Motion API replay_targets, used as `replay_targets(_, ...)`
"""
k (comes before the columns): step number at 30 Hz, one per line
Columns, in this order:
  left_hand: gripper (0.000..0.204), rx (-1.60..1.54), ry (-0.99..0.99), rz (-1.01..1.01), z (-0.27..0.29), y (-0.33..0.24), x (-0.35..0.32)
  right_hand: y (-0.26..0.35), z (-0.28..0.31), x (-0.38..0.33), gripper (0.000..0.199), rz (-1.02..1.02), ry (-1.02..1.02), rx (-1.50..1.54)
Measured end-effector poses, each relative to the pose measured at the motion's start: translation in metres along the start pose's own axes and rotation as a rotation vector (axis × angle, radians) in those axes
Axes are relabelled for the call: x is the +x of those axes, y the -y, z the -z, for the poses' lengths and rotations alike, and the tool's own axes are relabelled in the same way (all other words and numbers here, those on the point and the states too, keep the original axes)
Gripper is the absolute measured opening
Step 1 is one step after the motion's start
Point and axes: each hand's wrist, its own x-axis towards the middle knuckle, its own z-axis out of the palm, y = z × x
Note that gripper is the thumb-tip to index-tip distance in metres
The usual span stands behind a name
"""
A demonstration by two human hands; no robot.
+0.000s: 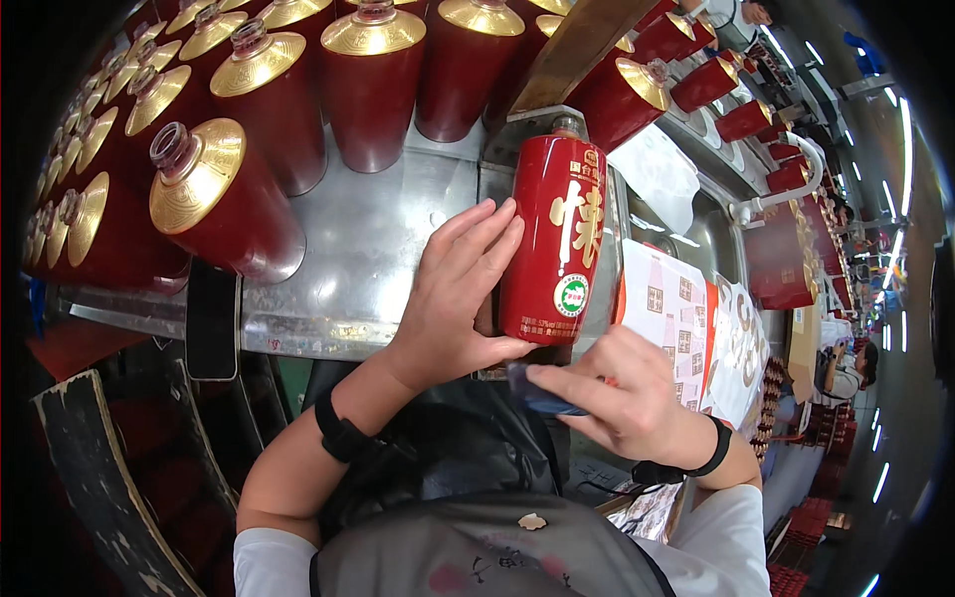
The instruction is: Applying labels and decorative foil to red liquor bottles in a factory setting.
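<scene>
A red bottle (559, 229) with gold lettering and a round green-and-white seal lies before me on the metal worktop (348, 234). Its clear glass neck points away from me. My left hand (448, 289) steadies it, fingers along its left side and thumb at its base. Just below the base, my right hand (622, 393) is closed on a dark bluish flat piece (542, 388); its exact kind I cannot make out. A small bit of red shows by these fingers.
Several red bottles (373, 90) with gold shoulders stand at the left and back. A wooden bar (572, 55) rises beyond the held bottle. To the right lie printed label sheets (665, 308), a white sheet (657, 174) and a metal basin with a white tap (786, 199).
</scene>
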Motion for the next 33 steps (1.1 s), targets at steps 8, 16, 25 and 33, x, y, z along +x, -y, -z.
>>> replay_targets(8,0.088,0.003,-0.029,-0.013,0.0,-0.002,0.002,0.004,-0.008,0.011,0.044,0.074,-0.036,-0.194)
replay_targets(16,0.082,0.03,-0.014,-0.033,0.001,-0.004,0.001,0.002,-0.004,0.02,0.033,0.035,0.053,-0.108)
replay_targets(25,0.093,-0.098,0.03,-0.023,0.001,-0.004,0.002,-0.114,0.052,0.058,0.02,-0.336,-0.398,-0.243)
replay_targets(33,0.093,-0.099,0.06,0.014,0.002,-0.005,-0.002,-0.108,0.041,0.057,0.019,-0.274,-0.31,0.112)
